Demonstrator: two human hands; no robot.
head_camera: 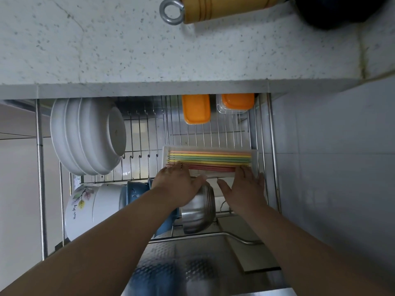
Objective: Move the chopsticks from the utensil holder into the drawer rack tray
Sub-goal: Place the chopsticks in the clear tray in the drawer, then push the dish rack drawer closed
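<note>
Both hands — left hand (178,184), right hand (245,184) — rest open-fingered on the chopsticks (210,160) in the tray (165,149); grip indeterminate. Risk: uneven pressure tips the tray.

There is one view, from a camera on the person's head. It looks almost straight down, close above the open wire drawer rack (271,133). The speckled countertop (106,50) fills the top. Both arms reach in from the bottom edge.
</note>
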